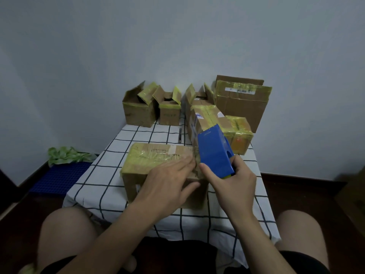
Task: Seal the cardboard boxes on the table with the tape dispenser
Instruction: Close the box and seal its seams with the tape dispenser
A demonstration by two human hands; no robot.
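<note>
A plain pale-grey wall [177,36] meets a dark wooden floor [296,188] in dim, even light; a table draped in a white, black-checked cloth [94,186] stands before it, a blue gridded mat [59,178] lying at left.

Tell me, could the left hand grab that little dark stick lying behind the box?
Probably yes. The left hand lies flat on the near box, and the dark stick lies behind it on open cloth. It would only reach over the box; the tape dispenser is to the right.
</note>
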